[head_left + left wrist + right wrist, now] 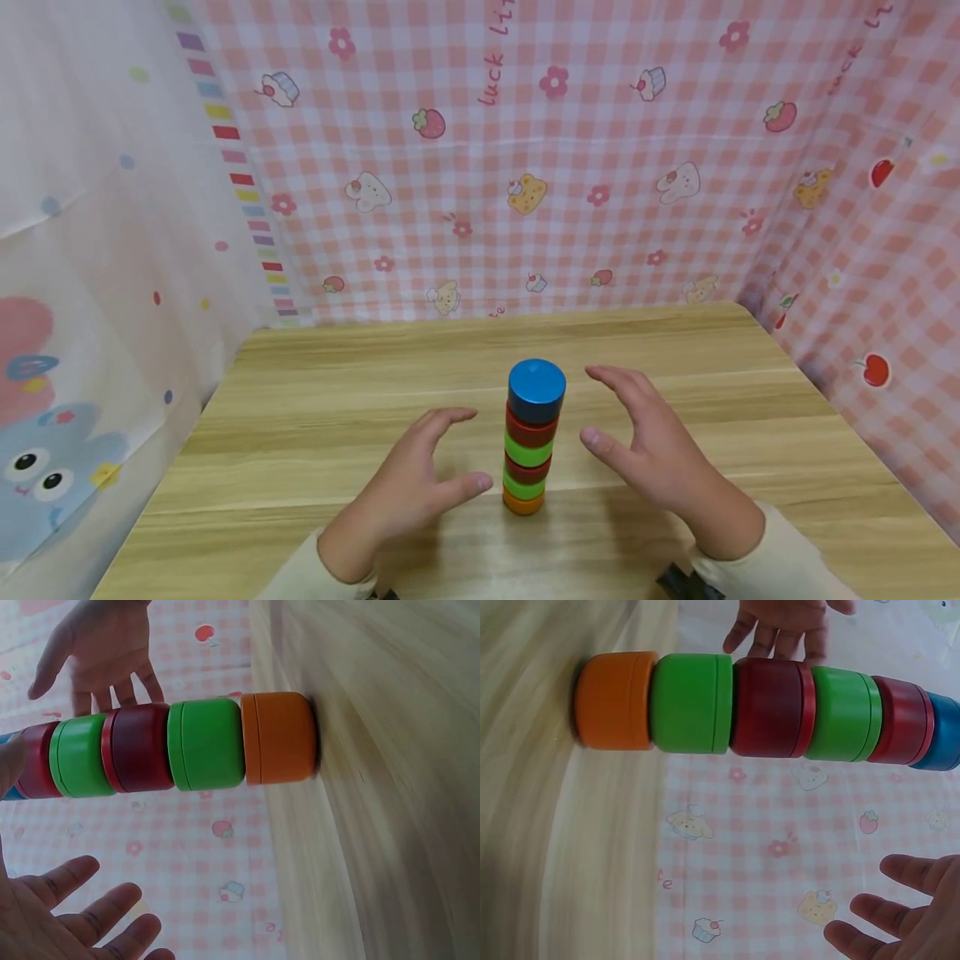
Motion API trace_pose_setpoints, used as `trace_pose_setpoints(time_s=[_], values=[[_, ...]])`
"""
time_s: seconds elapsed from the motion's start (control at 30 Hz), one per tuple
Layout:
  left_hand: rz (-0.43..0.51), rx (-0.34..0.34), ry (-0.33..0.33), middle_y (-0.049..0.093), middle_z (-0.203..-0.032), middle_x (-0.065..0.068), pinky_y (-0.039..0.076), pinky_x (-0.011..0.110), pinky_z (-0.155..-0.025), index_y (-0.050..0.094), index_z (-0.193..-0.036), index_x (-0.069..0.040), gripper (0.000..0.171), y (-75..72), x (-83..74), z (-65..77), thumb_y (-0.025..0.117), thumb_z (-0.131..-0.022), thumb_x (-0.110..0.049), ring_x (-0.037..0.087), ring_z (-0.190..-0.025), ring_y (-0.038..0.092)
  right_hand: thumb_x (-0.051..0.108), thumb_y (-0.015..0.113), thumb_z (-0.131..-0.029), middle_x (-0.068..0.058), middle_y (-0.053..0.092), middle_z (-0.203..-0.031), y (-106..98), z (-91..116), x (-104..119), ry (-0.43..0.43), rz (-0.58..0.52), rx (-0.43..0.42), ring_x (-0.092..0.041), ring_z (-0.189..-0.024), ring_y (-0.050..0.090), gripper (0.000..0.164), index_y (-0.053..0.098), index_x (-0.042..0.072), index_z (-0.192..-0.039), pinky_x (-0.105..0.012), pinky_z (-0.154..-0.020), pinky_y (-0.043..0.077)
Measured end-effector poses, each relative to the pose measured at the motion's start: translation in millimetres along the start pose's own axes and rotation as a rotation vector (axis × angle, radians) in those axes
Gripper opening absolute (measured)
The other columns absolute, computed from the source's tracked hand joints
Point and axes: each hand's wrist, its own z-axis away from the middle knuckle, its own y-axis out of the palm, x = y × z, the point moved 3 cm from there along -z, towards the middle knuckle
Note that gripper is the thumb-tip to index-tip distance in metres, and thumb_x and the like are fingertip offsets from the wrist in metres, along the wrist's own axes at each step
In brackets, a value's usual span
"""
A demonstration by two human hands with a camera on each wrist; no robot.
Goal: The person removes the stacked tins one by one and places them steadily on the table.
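Note:
A tower of several round, lidded canisters stands upright on the table between the two hands. From the bottom up come an orange canister (281, 739), a green one (690, 703), a dark red one (771, 709), another green one (79, 755), another red one (532, 429) and a blue one (537, 385) on top. Left of the tower, the left hand (412, 479) is held with fingers spread and thumb apart, touching nothing. On the other side the right hand (660, 450) has a similar relaxed curve, with a gap between it and the canisters.
The tower rests on a wood-grain table (360, 367). A pink checked cloth (480, 167) with cartoon prints hangs behind and along the right side. At the left hangs a white printed cloth (97, 225). Pale sleeves (780, 558) cover the forearms.

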Motion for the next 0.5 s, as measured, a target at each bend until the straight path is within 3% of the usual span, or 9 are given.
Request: trace_pose_setpoints(time_s=[0.5], values=[[0.067,-0.008,0.022,0.053,-0.154,-0.006,0.035,0.062,-0.12,0.055,-0.149,-0.028,0.071,6.2,-12.6,-13.9,0.084,-0.087,-0.047,0.025,-0.148,0.046,0.033,0.066,-0.102,-0.012,0.049,-0.154,2.6,-10.7,7.7,-0.01,-0.068,-0.011,-0.039,-0.139,0.047,0.061,0.047,0.016,-0.157,-0.074,-0.106,0.041]])
